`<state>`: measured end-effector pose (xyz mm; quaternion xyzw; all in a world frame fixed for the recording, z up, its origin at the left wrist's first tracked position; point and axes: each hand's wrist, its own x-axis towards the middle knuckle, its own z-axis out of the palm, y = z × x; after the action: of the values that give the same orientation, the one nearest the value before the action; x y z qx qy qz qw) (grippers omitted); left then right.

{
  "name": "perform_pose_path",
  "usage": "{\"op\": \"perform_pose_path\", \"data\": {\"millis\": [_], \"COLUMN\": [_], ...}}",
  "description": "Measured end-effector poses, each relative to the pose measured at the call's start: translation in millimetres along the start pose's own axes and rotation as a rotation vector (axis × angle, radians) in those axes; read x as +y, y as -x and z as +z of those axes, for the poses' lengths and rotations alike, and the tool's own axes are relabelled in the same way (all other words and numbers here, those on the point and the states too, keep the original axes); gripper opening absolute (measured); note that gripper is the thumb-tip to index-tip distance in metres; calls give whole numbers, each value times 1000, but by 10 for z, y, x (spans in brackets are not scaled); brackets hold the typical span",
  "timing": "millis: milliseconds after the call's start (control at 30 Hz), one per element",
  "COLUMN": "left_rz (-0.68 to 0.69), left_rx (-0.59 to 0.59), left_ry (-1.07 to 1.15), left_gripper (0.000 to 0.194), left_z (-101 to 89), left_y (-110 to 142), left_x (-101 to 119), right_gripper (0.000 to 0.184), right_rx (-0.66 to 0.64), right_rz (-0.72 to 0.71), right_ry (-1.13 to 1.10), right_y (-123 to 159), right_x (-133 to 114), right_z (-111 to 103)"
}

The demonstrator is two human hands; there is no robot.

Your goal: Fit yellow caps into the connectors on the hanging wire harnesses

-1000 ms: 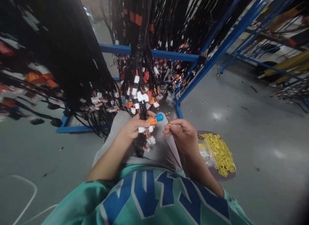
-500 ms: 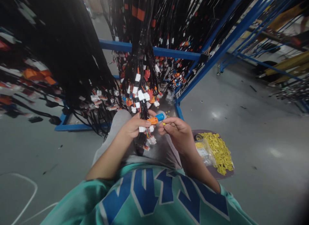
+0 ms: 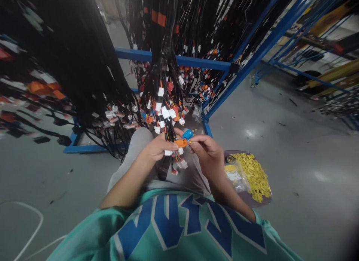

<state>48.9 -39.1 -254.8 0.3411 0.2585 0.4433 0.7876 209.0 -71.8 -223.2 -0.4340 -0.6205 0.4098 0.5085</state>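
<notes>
My left hand [image 3: 158, 146] is closed around a bundle of black wires, its thumb on an orange connector [image 3: 181, 143]. A blue connector [image 3: 187, 134] sits just above the orange one, near the left fingertips. My right hand [image 3: 206, 147] pinches a small yellow clip [image 3: 190, 142] against the right end of the orange connector; whether it is inserted is too small to tell. White connectors [image 3: 182, 163] dangle below my left hand on coloured wires. More white connectors [image 3: 165, 112] and a red one [image 3: 170, 86] hang above it on the same bundle.
A blue metal frame [image 3: 203, 62] carries thick hanging bundles of black cables [image 3: 92, 59]. On the floor to the right is a purple tray [image 3: 252, 202] with many yellow clips [image 3: 254, 178] and a clear plastic bag [image 3: 238, 178]. Another blue rack stands farther right.
My right fingers have brought the yellow clip up to the orange connector. The held connectors have shifted slightly right, and the blue one has tilted upward.
</notes>
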Motion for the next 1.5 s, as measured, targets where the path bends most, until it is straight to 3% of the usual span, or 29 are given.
{"op": "perform_pose_path", "data": {"millis": [100, 200, 533, 833, 1067, 1500], "left_rz": [6, 8, -18, -30, -49, -24], "left_rx": [-6, -12, -34, -35, -48, -43], "left_ry": [-16, -30, -29, -39, -27, -72], "left_gripper": [48, 50, 47, 47, 47, 50], "left_z": [5, -6, 13, 14, -9, 35], "left_y": [-4, -11, 8, 21, 28, 35], "left_x": [-12, -26, 12, 9, -2, -10], "right_gripper": [6, 8, 9, 5, 7, 6], "right_rx": [4, -3, -49, -85, -99, -157], "right_rz": [-116, -137, -95, 39, 1, 40], "right_ry": [100, 107, 32, -68, 28, -52], "right_y": [-7, -11, -26, -31, -25, -23], "right_x": [-45, -64, -15, 20, -23, -5], "right_z": [9, 22, 26, 12, -15, -66]}}
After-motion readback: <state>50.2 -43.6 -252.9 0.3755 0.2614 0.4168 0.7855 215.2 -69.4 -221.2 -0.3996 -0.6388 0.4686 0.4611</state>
